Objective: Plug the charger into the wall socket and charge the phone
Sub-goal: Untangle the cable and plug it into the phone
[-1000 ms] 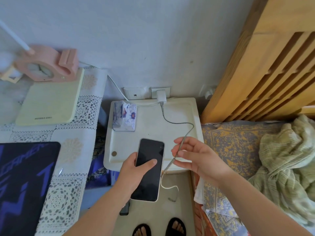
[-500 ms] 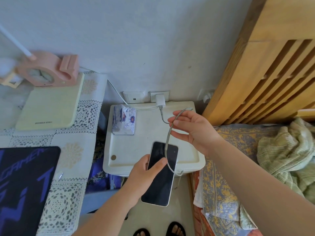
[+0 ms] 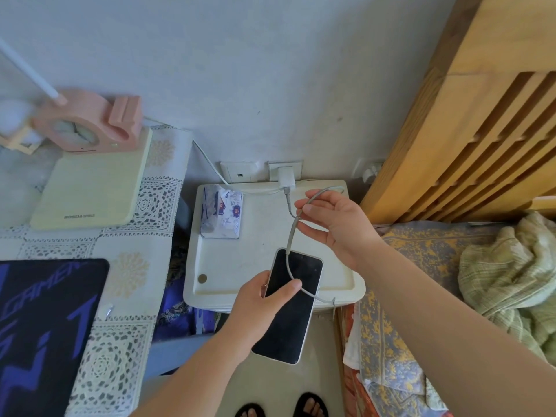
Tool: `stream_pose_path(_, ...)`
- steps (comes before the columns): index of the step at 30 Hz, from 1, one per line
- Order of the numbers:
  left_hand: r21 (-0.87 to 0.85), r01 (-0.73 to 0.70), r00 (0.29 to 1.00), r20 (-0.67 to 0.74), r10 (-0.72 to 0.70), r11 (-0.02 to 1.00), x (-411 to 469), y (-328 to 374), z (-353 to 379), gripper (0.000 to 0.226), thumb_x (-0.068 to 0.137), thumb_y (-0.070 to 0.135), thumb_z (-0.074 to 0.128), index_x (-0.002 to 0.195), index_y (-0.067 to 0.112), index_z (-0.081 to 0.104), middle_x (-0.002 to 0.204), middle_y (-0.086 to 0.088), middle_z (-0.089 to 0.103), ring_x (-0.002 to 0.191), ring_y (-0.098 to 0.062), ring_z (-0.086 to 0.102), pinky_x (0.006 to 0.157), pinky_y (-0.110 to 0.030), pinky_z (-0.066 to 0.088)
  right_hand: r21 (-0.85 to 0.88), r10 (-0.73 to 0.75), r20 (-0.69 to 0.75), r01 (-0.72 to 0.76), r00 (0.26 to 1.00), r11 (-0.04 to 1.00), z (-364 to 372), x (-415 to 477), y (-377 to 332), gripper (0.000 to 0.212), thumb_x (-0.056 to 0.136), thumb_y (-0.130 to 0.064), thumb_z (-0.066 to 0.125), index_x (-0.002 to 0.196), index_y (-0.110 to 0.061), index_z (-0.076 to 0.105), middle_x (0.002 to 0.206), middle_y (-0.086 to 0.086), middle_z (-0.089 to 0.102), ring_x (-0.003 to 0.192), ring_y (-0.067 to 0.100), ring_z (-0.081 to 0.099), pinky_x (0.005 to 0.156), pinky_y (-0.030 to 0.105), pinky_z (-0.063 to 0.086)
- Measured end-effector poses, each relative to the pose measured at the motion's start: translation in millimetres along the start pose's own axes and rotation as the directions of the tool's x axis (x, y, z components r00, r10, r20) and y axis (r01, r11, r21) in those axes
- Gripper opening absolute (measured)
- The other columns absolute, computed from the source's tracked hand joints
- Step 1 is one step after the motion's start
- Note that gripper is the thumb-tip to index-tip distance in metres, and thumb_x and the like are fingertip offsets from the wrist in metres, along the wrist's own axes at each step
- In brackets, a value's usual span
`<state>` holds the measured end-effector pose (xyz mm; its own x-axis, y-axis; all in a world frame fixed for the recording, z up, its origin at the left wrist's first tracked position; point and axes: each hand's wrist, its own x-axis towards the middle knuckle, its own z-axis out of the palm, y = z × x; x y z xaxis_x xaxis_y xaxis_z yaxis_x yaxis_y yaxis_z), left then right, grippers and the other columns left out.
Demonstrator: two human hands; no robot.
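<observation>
Left hand (image 3: 258, 299) grips the dark-screened phone (image 3: 290, 305), thumb across its glass, above the white table's (image 3: 240, 266) front edge. Right hand (image 3: 334, 224) pinches the grey cable (image 3: 289, 245) between fingertips. Charger (image 3: 285, 179) sits in the wall socket (image 3: 296, 170); a tissue pack (image 3: 221, 213) lies nearby, the bed (image 3: 421, 266) alongside.

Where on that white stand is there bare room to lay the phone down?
Bare patch on the white stand between the tissue pack and the front rim, left of the phone. The back edge is crowded: charger, cable, right hand.
</observation>
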<state>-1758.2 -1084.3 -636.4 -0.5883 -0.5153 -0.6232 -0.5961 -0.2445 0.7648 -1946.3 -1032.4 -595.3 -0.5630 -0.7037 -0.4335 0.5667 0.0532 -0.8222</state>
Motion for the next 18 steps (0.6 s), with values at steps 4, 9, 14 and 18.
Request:
stream_pose_path(4,-0.073,0.014,1.0,-0.01,-0.014,0.997,2,1,-3,0.03,0.072,0.053,0.074,0.088,0.028,0.07,0.081,0.011,0.075,0.069,0.002,0.07,0.063,-0.021,0.048,-0.028,0.0,-0.014,-0.001,1.0,1.0,0,0,1,0.019,0.09,0.0,0.057,0.106,-0.009,0.062,0.096,0.007,0.073,0.09,0.017,0.068,0.08,0.026,0.058)
stream_pose_path(9,-0.172,0.036,0.999,-0.015,-0.039,0.984,7,7,-11,0.022,0.07,0.049,0.077,0.083,0.032,0.072,0.085,0.002,0.077,0.09,-0.019,0.072,0.089,-0.045,0.056,-0.275,0.078,-0.045,-0.087,0.996,0.958,-10,-8,11,0.025,0.093,-0.033,0.053,0.109,-0.017,0.065,0.11,0.005,0.071,0.104,0.016,0.065,0.099,0.031,0.046)
stream_pose_path(14,-0.278,0.039,0.999,-0.008,-0.043,0.96,12,22,-20,0.04,0.056,0.05,0.081,0.09,0.03,0.075,0.095,-0.002,0.08,0.097,-0.025,0.073,0.096,-0.052,0.053,-0.435,0.264,-0.033,-0.251,0.964,0.864,-27,-31,39,0.059,0.092,-0.062,0.023,0.099,-0.026,0.069,0.103,-0.002,0.074,0.102,0.01,0.065,0.097,0.028,0.042)
stream_pose_path(18,-0.327,-0.008,1.0,-0.005,0.007,0.945,18,35,-27,0.036,0.056,0.046,0.082,0.087,0.029,0.077,0.092,-0.002,0.081,0.091,-0.022,0.076,0.084,-0.042,0.058,-0.502,0.317,-0.009,-0.278,0.948,0.819,-39,-45,63,0.08,0.078,-0.075,0.016,0.118,-0.023,0.063,0.109,-0.005,0.072,0.108,0.004,0.06,0.1,0.026,0.034)
